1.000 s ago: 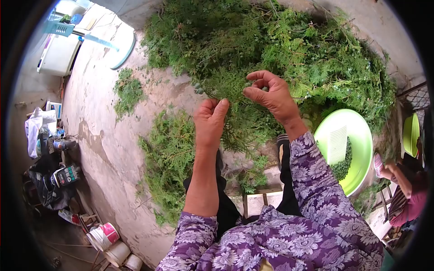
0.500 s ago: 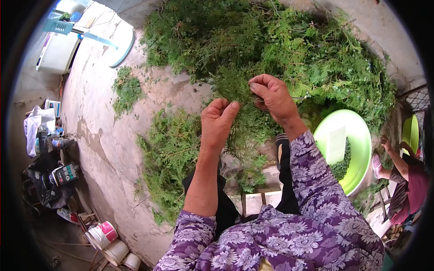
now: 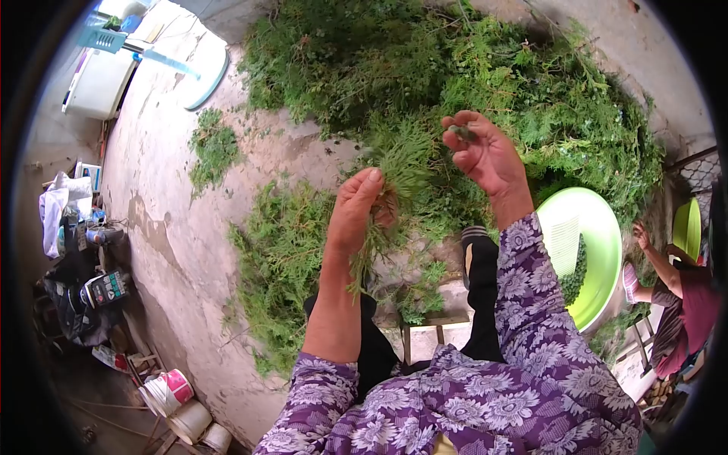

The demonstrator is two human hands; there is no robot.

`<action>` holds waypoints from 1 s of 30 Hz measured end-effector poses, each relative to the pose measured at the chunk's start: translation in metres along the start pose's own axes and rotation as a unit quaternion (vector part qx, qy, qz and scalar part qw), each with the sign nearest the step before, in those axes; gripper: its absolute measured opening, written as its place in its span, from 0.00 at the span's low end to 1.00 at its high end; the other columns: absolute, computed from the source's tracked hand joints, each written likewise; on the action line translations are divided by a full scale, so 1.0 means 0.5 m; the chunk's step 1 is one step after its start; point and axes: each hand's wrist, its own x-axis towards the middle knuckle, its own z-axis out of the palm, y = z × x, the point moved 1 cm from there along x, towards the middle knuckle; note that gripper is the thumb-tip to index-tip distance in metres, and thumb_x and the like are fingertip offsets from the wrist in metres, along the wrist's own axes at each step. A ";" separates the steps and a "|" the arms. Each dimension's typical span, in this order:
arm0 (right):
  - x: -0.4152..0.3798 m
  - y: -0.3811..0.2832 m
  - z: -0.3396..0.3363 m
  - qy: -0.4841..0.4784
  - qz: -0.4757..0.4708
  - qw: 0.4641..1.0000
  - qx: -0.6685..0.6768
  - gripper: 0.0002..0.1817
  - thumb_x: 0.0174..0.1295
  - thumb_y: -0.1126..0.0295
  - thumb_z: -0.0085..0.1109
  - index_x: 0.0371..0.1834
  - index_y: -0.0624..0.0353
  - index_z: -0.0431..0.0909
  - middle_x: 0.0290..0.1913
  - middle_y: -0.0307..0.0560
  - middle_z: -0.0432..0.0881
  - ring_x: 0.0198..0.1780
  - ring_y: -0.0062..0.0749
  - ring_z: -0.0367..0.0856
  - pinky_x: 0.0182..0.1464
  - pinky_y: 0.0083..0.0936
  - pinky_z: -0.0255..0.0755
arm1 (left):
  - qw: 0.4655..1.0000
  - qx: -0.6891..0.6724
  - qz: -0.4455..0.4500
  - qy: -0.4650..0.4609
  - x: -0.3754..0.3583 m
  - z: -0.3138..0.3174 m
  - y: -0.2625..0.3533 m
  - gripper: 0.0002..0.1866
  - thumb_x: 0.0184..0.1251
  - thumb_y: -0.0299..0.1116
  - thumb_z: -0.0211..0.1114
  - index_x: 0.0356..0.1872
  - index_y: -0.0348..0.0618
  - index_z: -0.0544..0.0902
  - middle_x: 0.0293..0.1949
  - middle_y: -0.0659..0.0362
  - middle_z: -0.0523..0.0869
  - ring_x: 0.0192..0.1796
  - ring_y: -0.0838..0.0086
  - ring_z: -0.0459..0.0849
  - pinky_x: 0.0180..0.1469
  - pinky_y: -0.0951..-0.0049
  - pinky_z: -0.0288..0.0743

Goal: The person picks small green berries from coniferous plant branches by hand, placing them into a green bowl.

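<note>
My left hand (image 3: 353,211) is closed around a green conifer sprig (image 3: 406,168), thumb on top, with fronds sticking out above and hanging below the fist. To its right my raised right hand (image 3: 489,161) has its palm turned up and fingers half curled. A few small green cones (image 3: 462,133) rest against those fingers. Behind both hands lies a large heap of conifer branches (image 3: 341,64). A smaller pile of sprigs (image 3: 292,254) lies left of my left forearm.
A lime-green basin (image 3: 609,265) at right holds small green cones (image 3: 574,284) and a pale slotted piece (image 3: 564,246). Beyond it sits another person (image 3: 694,311) near a second green basin (image 3: 688,227). Buckets (image 3: 189,421) and a black bag (image 3: 76,303) stand at left.
My right hand has pulled away from the sprig, up and to the right, and turned to show cones in its fingers. The left hand still grips the sprig, which has shifted in it.
</note>
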 end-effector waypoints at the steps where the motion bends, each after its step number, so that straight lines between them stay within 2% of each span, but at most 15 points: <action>1: -0.001 0.003 0.007 -0.022 0.005 1.000 -0.009 0.06 0.58 0.73 0.46 0.37 0.60 0.70 0.31 0.43 0.76 0.27 0.22 0.75 0.21 0.13 0.68 | 0.997 -0.062 -0.041 -0.023 -0.003 0.002 -0.002 0.15 0.63 0.44 0.54 0.23 0.44 0.74 0.13 0.70 0.66 0.15 0.86 0.59 0.17 0.83 0.53; 3: 0.002 0.010 0.001 -0.045 0.013 0.999 -0.020 0.06 0.58 0.72 0.47 0.37 0.60 0.70 0.30 0.43 0.76 0.27 0.22 0.75 0.20 0.12 0.67 | 0.992 -0.088 -0.085 -0.024 -0.008 0.008 0.003 0.17 0.62 0.47 0.53 0.24 0.44 0.74 0.13 0.69 0.64 0.14 0.84 0.59 0.17 0.82 0.52; 5: 0.014 0.017 -0.019 -0.169 0.032 0.984 0.055 0.06 0.59 0.70 0.49 0.35 0.61 0.71 0.30 0.44 0.76 0.25 0.19 0.73 0.21 0.11 0.66 | 0.985 -0.115 -0.128 -0.024 -0.008 0.003 -0.001 0.19 0.62 0.50 0.52 0.25 0.43 0.74 0.12 0.69 0.63 0.14 0.83 0.59 0.16 0.82 0.52; 7: 0.022 0.012 -0.032 -0.176 0.053 0.982 0.044 0.06 0.59 0.70 0.51 0.35 0.61 0.71 0.30 0.43 0.76 0.24 0.17 0.73 0.21 0.11 0.66 | 0.965 -0.206 -0.121 -0.106 -0.002 -0.010 -0.012 0.22 0.60 0.54 0.51 0.26 0.43 0.74 0.12 0.67 0.63 0.13 0.82 0.58 0.15 0.81 0.52; 12: 0.016 0.031 -0.008 -0.163 0.060 0.985 -0.017 0.08 0.57 0.72 0.55 0.38 0.62 0.72 0.31 0.42 0.77 0.24 0.14 0.72 0.23 0.10 0.68 | 0.964 -0.238 -0.093 -0.075 -0.018 -0.011 -0.034 0.22 0.60 0.54 0.51 0.29 0.42 0.75 0.15 0.66 0.65 0.12 0.82 0.57 0.14 0.80 0.51; 14: 0.000 0.043 0.019 -0.115 0.065 0.984 -0.120 0.10 0.58 0.73 0.51 0.43 0.63 0.71 0.31 0.40 0.76 0.22 0.15 0.72 0.21 0.10 0.66 | 0.969 -0.225 -0.082 -0.065 -0.014 -0.021 -0.051 0.22 0.60 0.54 0.51 0.31 0.41 0.75 0.15 0.66 0.66 0.12 0.82 0.57 0.13 0.80 0.51; 15: -0.001 0.045 0.015 -0.153 0.088 0.977 -0.117 0.14 0.56 0.76 0.52 0.47 0.63 0.70 0.34 0.42 0.76 0.27 0.18 0.75 0.29 0.11 0.72 | 0.956 -0.254 -0.071 -0.131 -0.011 -0.023 -0.058 0.23 0.59 0.54 0.52 0.34 0.41 0.75 0.16 0.66 0.66 0.12 0.83 0.58 0.14 0.79 0.53; 16: -0.006 0.046 0.019 -0.153 0.087 0.978 -0.117 0.14 0.56 0.76 0.52 0.47 0.63 0.70 0.34 0.42 0.76 0.27 0.18 0.75 0.29 0.11 0.72 | 0.937 -0.283 -0.059 -0.196 -0.010 -0.023 -0.061 0.23 0.59 0.53 0.53 0.37 0.40 0.75 0.16 0.67 0.67 0.13 0.83 0.60 0.14 0.79 0.54; 18: -0.024 0.045 0.041 -0.204 0.067 0.970 -0.118 0.19 0.53 0.77 0.53 0.50 0.63 0.68 0.39 0.44 0.76 0.31 0.22 0.77 0.37 0.15 0.75 | 0.941 -0.275 -0.055 -0.190 -0.014 -0.025 -0.065 0.24 0.58 0.54 0.54 0.38 0.40 0.74 0.16 0.67 0.66 0.13 0.83 0.60 0.14 0.79 0.54; 20: -0.039 0.037 0.054 -0.203 0.069 0.969 -0.120 0.19 0.52 0.76 0.54 0.50 0.63 0.69 0.37 0.42 0.77 0.31 0.21 0.77 0.36 0.15 0.73 | 0.945 -0.267 -0.051 -0.182 -0.017 -0.024 -0.065 0.25 0.57 0.54 0.54 0.40 0.40 0.73 0.16 0.67 0.66 0.13 0.83 0.60 0.13 0.79 0.54; 23: -0.039 0.039 0.053 -0.207 0.075 0.966 -0.138 0.18 0.52 0.73 0.56 0.48 0.63 0.71 0.34 0.39 0.78 0.30 0.19 0.76 0.34 0.14 0.72 | 0.943 -0.284 -0.103 -0.138 -0.014 -0.021 -0.072 0.25 0.56 0.54 0.56 0.41 0.39 0.72 0.16 0.68 0.66 0.12 0.83 0.59 0.13 0.79 0.51; 25: -0.036 0.045 0.048 -0.212 0.080 0.962 -0.153 0.17 0.53 0.73 0.57 0.47 0.63 0.72 0.33 0.38 0.78 0.30 0.19 0.76 0.32 0.13 0.71 | 0.902 -0.345 -0.050 -0.252 -0.001 -0.017 -0.089 0.27 0.55 0.57 0.54 0.39 0.38 0.73 0.16 0.67 0.66 0.12 0.82 0.59 0.14 0.79 0.50; 26: -0.035 0.050 0.048 -0.206 0.083 0.965 -0.142 0.16 0.53 0.72 0.57 0.46 0.62 0.73 0.32 0.37 0.79 0.30 0.18 0.76 0.31 0.13 0.69 | 0.902 -0.346 -0.051 -0.252 0.009 -0.023 -0.089 0.27 0.55 0.57 0.54 0.39 0.38 0.73 0.16 0.67 0.66 0.12 0.82 0.59 0.14 0.79 0.50; 28: -0.030 0.056 0.043 -0.200 0.086 0.967 -0.130 0.15 0.54 0.71 0.57 0.45 0.62 0.74 0.30 0.36 0.79 0.29 0.17 0.75 0.29 0.12 0.68 | 0.868 -0.341 -0.119 -0.342 0.024 -0.027 -0.079 0.28 0.56 0.59 0.50 0.38 0.39 0.74 0.15 0.66 0.66 0.12 0.79 0.59 0.14 0.77 0.51; 30: -0.022 0.056 0.039 -0.230 0.083 0.961 -0.132 0.13 0.55 0.68 0.58 0.42 0.60 0.75 0.30 0.34 0.79 0.27 0.14 0.73 0.27 0.11 0.67 | 0.891 -0.322 -0.105 -0.302 0.022 -0.016 -0.071 0.28 0.57 0.59 0.48 0.37 0.40 0.74 0.16 0.65 0.67 0.13 0.78 0.59 0.15 0.77 0.52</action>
